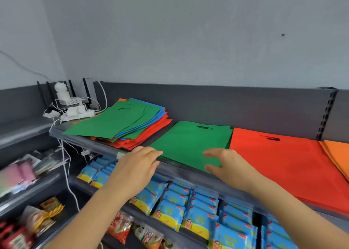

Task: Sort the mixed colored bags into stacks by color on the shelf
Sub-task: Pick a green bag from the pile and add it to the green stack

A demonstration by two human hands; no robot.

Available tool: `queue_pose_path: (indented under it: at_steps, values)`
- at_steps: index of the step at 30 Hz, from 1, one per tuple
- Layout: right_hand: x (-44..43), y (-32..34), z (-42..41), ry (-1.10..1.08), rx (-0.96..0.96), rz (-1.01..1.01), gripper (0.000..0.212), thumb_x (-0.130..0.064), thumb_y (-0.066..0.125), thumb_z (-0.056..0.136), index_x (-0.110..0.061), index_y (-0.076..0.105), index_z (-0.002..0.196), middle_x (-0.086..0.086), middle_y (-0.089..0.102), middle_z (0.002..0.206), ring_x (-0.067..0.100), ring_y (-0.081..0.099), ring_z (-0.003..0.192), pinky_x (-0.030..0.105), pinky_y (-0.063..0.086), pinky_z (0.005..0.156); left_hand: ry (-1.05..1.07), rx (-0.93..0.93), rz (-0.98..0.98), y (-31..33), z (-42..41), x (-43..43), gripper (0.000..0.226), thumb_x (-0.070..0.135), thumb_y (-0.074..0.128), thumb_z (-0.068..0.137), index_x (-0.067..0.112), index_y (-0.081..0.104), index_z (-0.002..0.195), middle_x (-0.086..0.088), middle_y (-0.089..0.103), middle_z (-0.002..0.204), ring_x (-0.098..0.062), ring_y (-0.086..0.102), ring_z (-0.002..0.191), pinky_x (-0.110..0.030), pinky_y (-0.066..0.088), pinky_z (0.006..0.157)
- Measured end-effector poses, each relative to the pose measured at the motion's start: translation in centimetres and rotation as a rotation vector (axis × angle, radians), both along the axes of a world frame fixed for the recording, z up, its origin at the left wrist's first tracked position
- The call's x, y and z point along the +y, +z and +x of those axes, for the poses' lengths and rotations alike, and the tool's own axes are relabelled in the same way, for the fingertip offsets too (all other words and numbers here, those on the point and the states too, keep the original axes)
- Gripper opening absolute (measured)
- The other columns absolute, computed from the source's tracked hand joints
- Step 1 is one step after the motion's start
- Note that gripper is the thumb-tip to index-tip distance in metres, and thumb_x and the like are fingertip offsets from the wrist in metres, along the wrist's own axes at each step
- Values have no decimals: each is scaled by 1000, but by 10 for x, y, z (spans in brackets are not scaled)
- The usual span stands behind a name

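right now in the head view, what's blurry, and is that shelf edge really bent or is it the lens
Head view: the green bag and red bag mid-frame are sharp, while the packets at lower left are smeared by blur. Head view: the shelf edge bows, likely wide-angle distortion, not a real bend. Light is flat and even, no glare on the bags.

I see a plain pale grey wall (188, 31) behind the dark grey shelf (102, 144), evenly lit; snack packets (170, 212) fill the lower tiers.
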State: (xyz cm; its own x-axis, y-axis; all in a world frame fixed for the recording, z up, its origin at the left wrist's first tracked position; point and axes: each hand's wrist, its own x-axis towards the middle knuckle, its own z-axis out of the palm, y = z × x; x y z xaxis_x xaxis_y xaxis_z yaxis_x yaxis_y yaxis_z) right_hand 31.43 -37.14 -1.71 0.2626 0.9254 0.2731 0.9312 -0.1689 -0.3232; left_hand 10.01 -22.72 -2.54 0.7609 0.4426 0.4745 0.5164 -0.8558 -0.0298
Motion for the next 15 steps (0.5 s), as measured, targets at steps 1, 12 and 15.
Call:
queue_pose_path:
  at_steps: [1, 12, 15]
  values:
    - [13, 0, -11, 15, -1, -6, 46, -27, 57, 91, -18, 48, 134, -4, 51, 138, 13, 46, 128, 23, 32, 107, 4, -2, -4, -1, -10, 12, 38, 29, 44, 97, 21, 50, 134, 7, 54, 129, -14, 47, 121, -31, 45, 93]
    - [151, -4, -76, 159, -15, -39, 45, -29, 57, 90, -18, 50, 133, 0, 54, 136, 18, 49, 126, 31, 37, 106, 136, -23, -43, -12, -77, 112, 43, 28, 50, 95, 19, 47, 136, 6, 52, 132, -14, 47, 122, -29, 42, 97]
    - [189, -7, -81, 199, -17, -42, 45, -29, 57, 90, -17, 51, 132, 1, 55, 134, 20, 50, 124, 33, 39, 103, 183, -6, 0, -17, -82, 137, 45, 25, 63, 88, 14, 54, 130, 1, 59, 126, -19, 56, 114, -34, 47, 92]
